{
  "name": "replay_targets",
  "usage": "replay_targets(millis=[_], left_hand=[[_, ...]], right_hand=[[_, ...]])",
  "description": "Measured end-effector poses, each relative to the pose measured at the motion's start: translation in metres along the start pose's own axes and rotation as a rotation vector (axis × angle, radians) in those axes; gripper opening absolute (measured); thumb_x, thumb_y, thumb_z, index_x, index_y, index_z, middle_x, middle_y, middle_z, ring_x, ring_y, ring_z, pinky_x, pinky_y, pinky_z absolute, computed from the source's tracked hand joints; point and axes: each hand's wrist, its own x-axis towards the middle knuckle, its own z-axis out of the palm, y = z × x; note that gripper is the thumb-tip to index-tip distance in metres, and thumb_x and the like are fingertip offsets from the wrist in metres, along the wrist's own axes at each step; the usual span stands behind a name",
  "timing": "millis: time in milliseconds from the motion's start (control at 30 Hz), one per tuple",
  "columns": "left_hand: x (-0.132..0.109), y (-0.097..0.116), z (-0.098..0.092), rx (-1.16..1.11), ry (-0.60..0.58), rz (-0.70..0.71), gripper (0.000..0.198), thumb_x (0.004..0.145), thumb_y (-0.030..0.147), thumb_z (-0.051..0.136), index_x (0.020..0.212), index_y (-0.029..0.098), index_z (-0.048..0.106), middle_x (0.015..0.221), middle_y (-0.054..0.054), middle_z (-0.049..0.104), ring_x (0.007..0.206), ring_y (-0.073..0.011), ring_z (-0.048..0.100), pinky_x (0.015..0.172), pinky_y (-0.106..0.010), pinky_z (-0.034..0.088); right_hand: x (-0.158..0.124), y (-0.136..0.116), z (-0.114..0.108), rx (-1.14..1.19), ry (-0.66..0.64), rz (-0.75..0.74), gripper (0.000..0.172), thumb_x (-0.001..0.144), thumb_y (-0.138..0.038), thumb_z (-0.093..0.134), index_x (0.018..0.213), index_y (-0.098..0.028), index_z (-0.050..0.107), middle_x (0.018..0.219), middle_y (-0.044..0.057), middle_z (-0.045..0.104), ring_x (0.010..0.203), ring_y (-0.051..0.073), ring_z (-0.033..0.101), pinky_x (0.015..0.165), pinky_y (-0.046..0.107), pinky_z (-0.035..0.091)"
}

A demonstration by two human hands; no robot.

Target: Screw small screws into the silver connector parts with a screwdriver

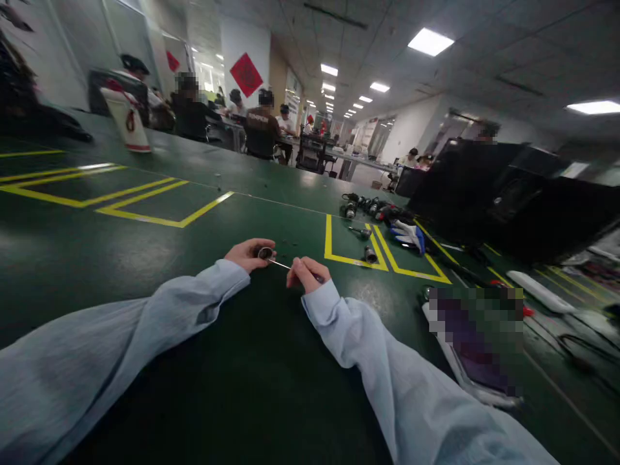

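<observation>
Left hand [246, 256]: at the centre of the frame, its grip grasping a small, dark, round part [264, 253] with a pale metallic rim.
Right hand [308, 274]: just right of centre, its grip clasped on a slender tool with a straight, silvery metal shaft [279, 263].
Tool tip: points left, at the round part; touching or inside, I cannot tell.
Counter [261, 387]: dark green, smooth, marked with yellow tape outlines [140, 220].
Right of centre: a short, dark metallic cylinder [370, 254] inside a tape outline; a white-and-blue fabric glove [407, 236] beyond it.
Upper left: a tall white cup [128, 119] with a red base band.
</observation>
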Motion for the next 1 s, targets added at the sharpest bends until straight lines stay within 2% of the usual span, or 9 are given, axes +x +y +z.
replay_targets(millis=[167, 367, 600, 1000], left_hand=[[0.003, 0.006, 0.000, 0.001, -0.079, -0.018, 0.044, 0.039, 0.001, 0.068, 0.080, 0.013, 0.059, 0.078, -0.002, 0.067, 0.078, -0.0185, 0.064, 0.085, -0.038, 0.046], [-0.001, 0.009, 0.002, 0.019, -0.047, -0.032, 0.042, 0.040, 0.002, 0.068, 0.078, 0.012, 0.055, 0.075, -0.003, 0.068, 0.077, -0.0199, 0.066, 0.085, -0.041, 0.046], [-0.004, 0.012, 0.008, 0.044, 0.020, -0.007, 0.037, 0.041, 0.006, 0.069, 0.076, 0.012, 0.059, 0.074, -0.003, 0.067, 0.078, -0.0206, 0.065, 0.085, -0.042, 0.047], [-0.005, 0.009, 0.007, -0.012, 0.025, -0.043, 0.039, 0.040, 0.003, 0.063, 0.078, 0.012, 0.065, 0.076, -0.003, 0.069, 0.076, -0.0198, 0.064, 0.089, -0.043, 0.044]], right_hand=[[0.001, 0.005, 0.002, -0.075, -0.018, -0.009, 0.044, 0.081, -0.050, 0.045, 0.053, -0.018, 0.055, 0.052, -0.001, 0.052, 0.048, 0.009, 0.045, 0.050, 0.022, 0.038], [0.000, 0.008, 0.004, -0.118, -0.046, 0.006, 0.038, 0.081, -0.045, 0.046, 0.057, -0.017, 0.057, 0.053, -0.001, 0.054, 0.048, 0.009, 0.046, 0.049, 0.022, 0.039], [0.000, 0.005, 0.004, -0.163, -0.053, -0.012, 0.033, 0.081, -0.040, 0.047, 0.060, -0.017, 0.058, 0.059, 0.000, 0.057, 0.052, 0.008, 0.049, 0.054, 0.021, 0.041], [0.000, 0.005, 0.006, -0.171, -0.060, 0.016, 0.031, 0.080, -0.039, 0.048, 0.060, -0.017, 0.059, 0.057, -0.001, 0.056, 0.051, 0.009, 0.048, 0.053, 0.022, 0.039]])
